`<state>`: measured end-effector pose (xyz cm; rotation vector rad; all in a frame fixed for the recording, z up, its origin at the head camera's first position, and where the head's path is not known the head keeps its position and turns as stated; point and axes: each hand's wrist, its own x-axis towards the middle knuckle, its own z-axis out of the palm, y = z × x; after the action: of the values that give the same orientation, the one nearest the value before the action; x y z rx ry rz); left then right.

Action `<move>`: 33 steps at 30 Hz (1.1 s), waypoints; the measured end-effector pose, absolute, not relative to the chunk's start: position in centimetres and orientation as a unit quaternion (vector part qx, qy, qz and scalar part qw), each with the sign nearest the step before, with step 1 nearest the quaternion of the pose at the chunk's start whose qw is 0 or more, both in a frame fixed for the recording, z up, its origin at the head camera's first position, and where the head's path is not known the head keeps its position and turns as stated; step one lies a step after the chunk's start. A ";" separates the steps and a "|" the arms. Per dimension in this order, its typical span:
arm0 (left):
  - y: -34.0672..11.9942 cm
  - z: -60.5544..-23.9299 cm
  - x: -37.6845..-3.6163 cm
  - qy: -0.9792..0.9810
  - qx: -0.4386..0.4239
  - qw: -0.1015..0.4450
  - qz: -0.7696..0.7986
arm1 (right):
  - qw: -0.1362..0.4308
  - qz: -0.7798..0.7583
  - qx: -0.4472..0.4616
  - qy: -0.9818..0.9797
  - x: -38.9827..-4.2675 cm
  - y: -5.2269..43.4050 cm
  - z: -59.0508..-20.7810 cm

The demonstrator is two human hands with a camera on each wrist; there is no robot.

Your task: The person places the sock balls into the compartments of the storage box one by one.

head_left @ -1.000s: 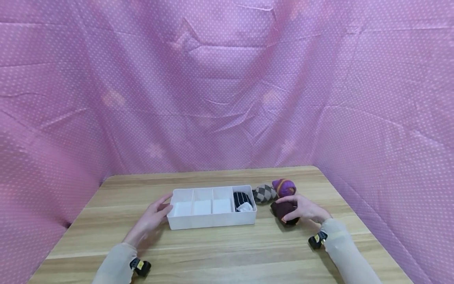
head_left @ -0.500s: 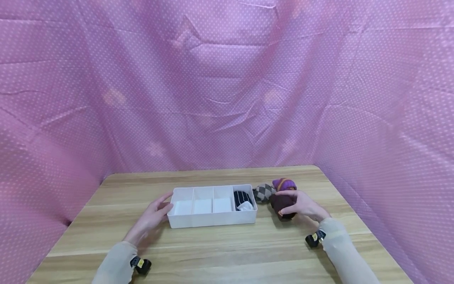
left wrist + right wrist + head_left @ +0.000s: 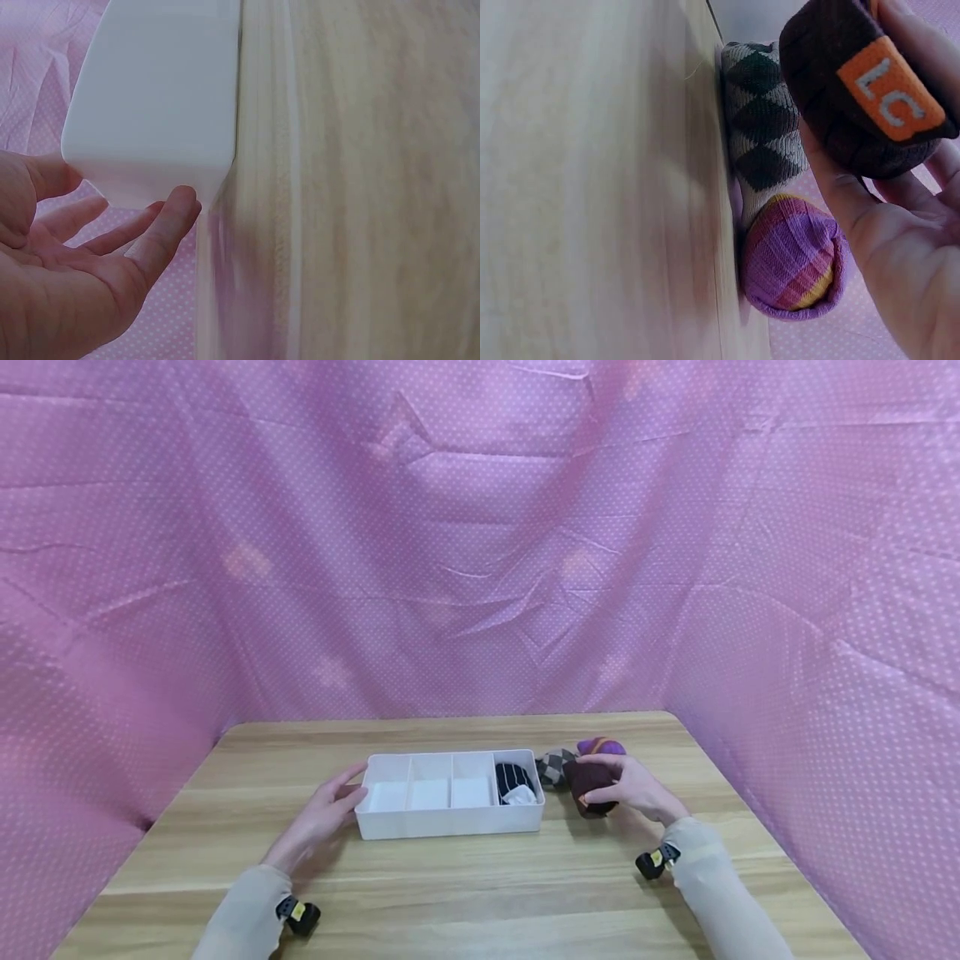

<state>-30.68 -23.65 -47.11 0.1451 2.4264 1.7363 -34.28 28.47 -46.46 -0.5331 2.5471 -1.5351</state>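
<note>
My right hand [image 3: 633,789] grips a dark maroon rolled-up pair of socks [image 3: 587,787] between thumb and fingers. In the right wrist view an orange patch [image 3: 892,90] lettered "LC" shows on these socks, which are raised off the table. A white divided box [image 3: 450,822] stands left of them. My left hand [image 3: 327,810] touches the box's left end, its fingers fairly straight along the end wall [image 3: 150,176]. In the box's rightmost compartment lie black socks with white lines [image 3: 512,779] and a white bit of cloth [image 3: 519,795]. The other compartments hold nothing.
Grey argyle rolled socks [image 3: 553,768] lie beside the box's right end. Behind the right hand sit purple socks with orange stripes [image 3: 602,746], partly hidden in the head view. A pink dotted curtain [image 3: 480,568] surrounds the wooden table [image 3: 450,893].
My right hand has lifted the maroon socks and moved them slightly left, toward the box. My left hand has stayed at the box's left end.
</note>
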 end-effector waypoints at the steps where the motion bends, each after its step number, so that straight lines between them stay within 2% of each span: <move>1: -23.6 -47.0 -30.7 0.809 0.049 0.078 0.580 | 0.057 -0.507 -0.170 0.843 -34.3 28.4 -46.5; 10: -23.7 -46.9 -30.9 0.820 0.045 0.077 0.566 | 0.024 -0.497 -0.151 0.854 -34.7 27.4 -46.2; 27: -24.0 -47.2 -31.1 0.810 0.050 0.076 0.579 | 0.009 -0.552 -0.150 0.820 -34.8 24.9 -46.3; 33: -24.0 -47.2 -31.1 0.809 0.056 0.068 0.582 | -0.013 -0.547 -0.163 0.821 -35.1 23.9 -45.8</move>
<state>-31.14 -24.04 -47.25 0.1695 2.4356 1.7523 -35.07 23.94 -45.82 -0.5151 2.6015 -1.7310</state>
